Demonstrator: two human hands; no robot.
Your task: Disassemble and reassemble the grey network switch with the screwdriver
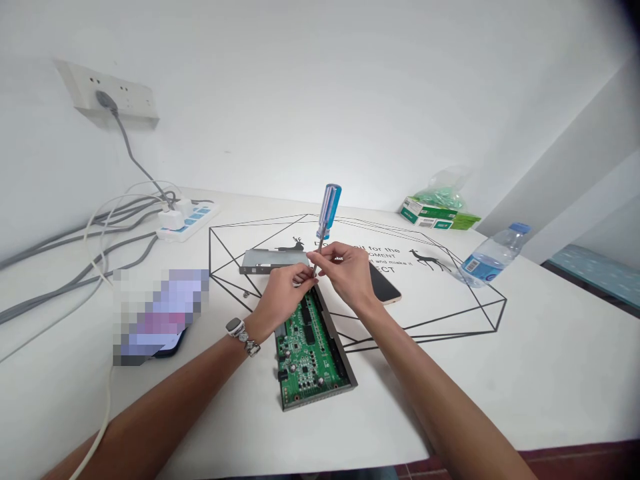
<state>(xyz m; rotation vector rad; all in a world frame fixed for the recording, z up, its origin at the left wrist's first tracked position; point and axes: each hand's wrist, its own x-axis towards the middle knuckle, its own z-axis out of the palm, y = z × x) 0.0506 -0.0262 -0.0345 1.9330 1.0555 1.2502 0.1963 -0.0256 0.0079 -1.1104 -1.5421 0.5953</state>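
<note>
A screwdriver point(329, 208) with a clear and blue handle stands nearly upright over the far end of an open metal case with a green circuit board point(307, 347). My right hand point(347, 270) pinches its shaft below the handle. Close against the shaft's lower end, my left hand point(285, 297) is closed, its fingertips pressed together at the far end of the case; what they hold is hidden. The screwdriver's tip is also covered by the fingers. Behind my left hand lies a flat grey metal cover point(273, 259).
A dark phone point(384, 285) lies beyond my right hand, and a blurred-out phone point(165, 320) at left. Cables run to a power strip point(187, 223). A water bottle point(495, 257) and green boxes point(430, 212) stand at right. A tiny metal piece point(246, 294) lies near the cover.
</note>
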